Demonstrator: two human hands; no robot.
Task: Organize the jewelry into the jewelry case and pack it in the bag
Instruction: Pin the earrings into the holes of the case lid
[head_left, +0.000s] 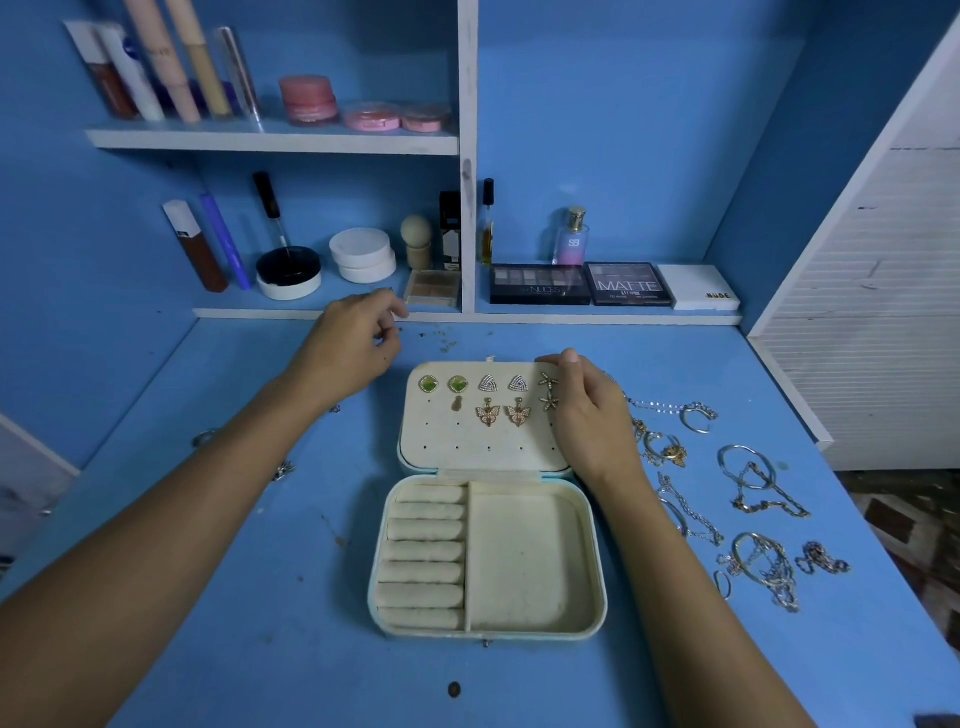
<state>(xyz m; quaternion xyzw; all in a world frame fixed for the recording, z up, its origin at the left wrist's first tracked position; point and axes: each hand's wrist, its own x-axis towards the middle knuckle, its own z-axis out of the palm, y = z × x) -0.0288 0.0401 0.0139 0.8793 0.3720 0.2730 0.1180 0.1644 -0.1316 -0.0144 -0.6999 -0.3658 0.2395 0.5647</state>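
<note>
I see the jewelry case (488, 499) lying open on the blue table (260, 623), its lid (483, 447) folded back flat away from me. Pinned in the lid's top row are two green earrings (443, 384), two triangular earrings (503, 385) and a star earring (547, 380); below them sit a small pineapple earring (457, 403), two butterfly earrings (503, 413) and a second star. The tray nearest me has ring rolls (423, 551) on its left side and a plain compartment (524, 558) on its right, with nothing in either that I can make out.

My right hand (584, 415) grips the lid's right edge, fingers curled over the far corner, covering part of the star earrings. My left hand (353, 345) hovers over the table just left of the lid, fingers curled with thumb and fingertips drawn together; whether they pinch anything I cannot tell.

To the right of the case, chains, bangles and rings (748, 499) lie spread on the table, some tangled. A few small pieces (283, 470) lie left of the case, partly hidden by my left forearm.

Beyond the table, a blue-backed shelf unit holds eyeshadow palettes (582, 283), a perfume bottle (571, 238), round jars (361, 254) and tubes (208, 247); the upper shelf (270, 140) carries pink compacts (363, 106) and more tubes. A white slatted panel (872, 291) stands at the right.
</note>
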